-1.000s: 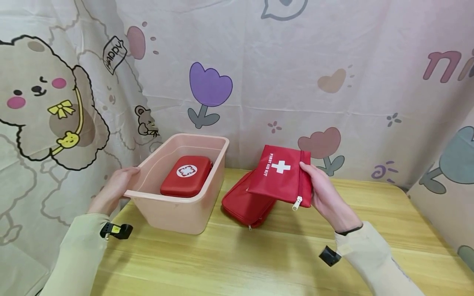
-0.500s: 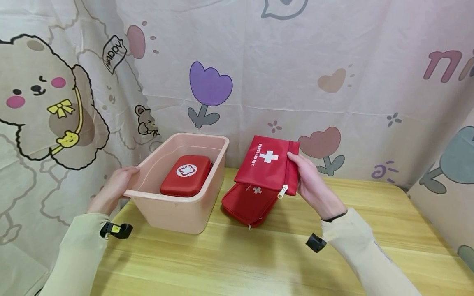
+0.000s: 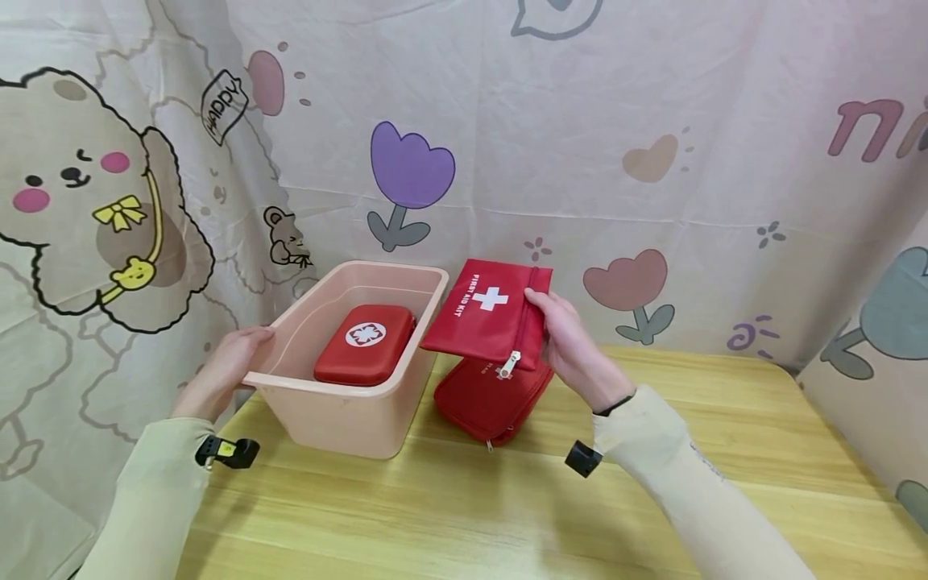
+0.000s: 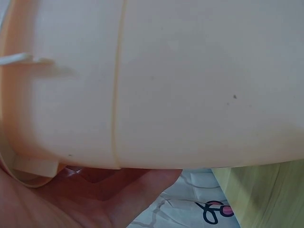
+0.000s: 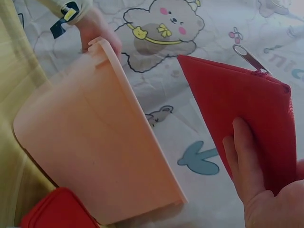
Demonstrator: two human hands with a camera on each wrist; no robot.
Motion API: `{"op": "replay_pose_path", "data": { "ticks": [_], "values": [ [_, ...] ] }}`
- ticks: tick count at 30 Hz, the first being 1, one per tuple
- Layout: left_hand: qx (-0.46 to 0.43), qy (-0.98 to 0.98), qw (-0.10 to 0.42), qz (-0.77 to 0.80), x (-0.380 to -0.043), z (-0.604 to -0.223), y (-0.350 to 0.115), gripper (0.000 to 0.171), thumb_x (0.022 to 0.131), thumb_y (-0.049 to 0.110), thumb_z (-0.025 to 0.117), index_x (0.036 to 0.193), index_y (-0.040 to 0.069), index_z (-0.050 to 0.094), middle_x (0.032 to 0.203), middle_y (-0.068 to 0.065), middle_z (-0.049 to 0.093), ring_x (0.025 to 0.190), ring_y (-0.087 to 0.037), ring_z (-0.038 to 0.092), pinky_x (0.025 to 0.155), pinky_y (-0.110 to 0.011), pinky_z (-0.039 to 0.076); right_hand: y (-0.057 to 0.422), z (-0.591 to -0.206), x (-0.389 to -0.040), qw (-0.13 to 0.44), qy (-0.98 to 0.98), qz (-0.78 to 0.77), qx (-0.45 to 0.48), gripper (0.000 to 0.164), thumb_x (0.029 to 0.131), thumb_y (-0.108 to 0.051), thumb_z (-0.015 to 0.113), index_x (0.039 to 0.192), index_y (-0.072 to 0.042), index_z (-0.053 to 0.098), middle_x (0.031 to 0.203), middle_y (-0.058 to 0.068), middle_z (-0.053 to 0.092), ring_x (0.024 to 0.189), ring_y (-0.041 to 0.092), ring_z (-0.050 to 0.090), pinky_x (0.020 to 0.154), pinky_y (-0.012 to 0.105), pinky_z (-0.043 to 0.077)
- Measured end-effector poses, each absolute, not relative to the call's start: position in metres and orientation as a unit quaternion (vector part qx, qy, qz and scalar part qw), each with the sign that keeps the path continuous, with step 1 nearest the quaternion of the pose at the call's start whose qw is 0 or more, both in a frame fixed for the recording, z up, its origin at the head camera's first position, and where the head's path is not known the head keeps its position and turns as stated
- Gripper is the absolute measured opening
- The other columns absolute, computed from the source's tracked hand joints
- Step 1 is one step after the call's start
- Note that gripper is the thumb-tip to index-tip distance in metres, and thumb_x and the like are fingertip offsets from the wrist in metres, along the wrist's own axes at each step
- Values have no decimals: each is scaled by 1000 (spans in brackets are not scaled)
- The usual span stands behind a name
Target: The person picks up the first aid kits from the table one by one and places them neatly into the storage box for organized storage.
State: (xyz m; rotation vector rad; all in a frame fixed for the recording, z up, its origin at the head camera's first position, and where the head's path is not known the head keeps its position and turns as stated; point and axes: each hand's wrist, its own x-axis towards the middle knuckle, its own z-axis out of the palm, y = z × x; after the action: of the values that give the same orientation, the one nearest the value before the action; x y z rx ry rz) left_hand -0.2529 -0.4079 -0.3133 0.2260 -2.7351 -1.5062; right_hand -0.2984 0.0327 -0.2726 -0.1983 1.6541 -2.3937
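Note:
My left hand (image 3: 230, 366) grips the left rim of a pink plastic bin (image 3: 341, 423); in the left wrist view its fingers (image 4: 137, 190) curl under that rim. Inside the bin lies a red hard case (image 3: 362, 358) with a round white emblem. My right hand (image 3: 569, 342) pinches a flat red first aid pouch (image 3: 471, 326) with a white cross by its zippered edge, thumb on top. The right wrist view shows fingers (image 5: 247, 156) spread along the back of this pouch. It hangs tilted beside the bin's right rim, above a second red zippered pouch (image 3: 486, 411) that it partly covers.
The bin stands on a light wooden table (image 3: 435, 515), near its left side. A printed cloth (image 3: 536, 137) with cartoon figures hangs behind and along both sides. A small black wrist camera (image 3: 583, 459) sits by my right cuff.
My right hand has carried the first aid pouch leftward, from over the table to next to the bin's right rim. My left hand and the bin have stayed in place.

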Motion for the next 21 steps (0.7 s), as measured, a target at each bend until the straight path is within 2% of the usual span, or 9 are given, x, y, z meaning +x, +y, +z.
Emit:
{"op": "replay_pose_path", "data": {
  "ticks": [4,10,17,21],
  "values": [
    [74,-873,6,-483,-253,-314,-409,70,105,46,21,151,-8,23,142,-32,36,121,-43,43,82,-41,46,18,-269,-302,112,546,-827,-70,42,105,-27,46,140,-7,37,125,10,53,103,19,60,85,31,53],
    [76,-873,10,-482,-255,-312,-408,70,105,45,22,150,-8,24,141,-32,37,119,-41,44,78,-35,46,6,-267,-305,116,538,-832,-77,41,104,-27,48,139,-9,38,126,9,52,107,20,57,84,31,53],
    [74,-871,11,-485,-257,-309,-406,68,105,43,22,150,-9,24,141,-32,37,119,-41,45,77,-33,47,-2,-266,-310,112,535,-834,-80,39,104,-26,49,138,-8,40,124,10,54,105,20,59,82,31,54],
    [70,-871,15,-485,-256,-309,-407,68,105,43,22,150,-9,24,141,-32,37,118,-40,45,76,-32,47,-7,-267,-312,114,540,-830,-77,42,103,-26,50,139,-8,39,128,10,53,110,22,57,84,32,53]
  ]
}}
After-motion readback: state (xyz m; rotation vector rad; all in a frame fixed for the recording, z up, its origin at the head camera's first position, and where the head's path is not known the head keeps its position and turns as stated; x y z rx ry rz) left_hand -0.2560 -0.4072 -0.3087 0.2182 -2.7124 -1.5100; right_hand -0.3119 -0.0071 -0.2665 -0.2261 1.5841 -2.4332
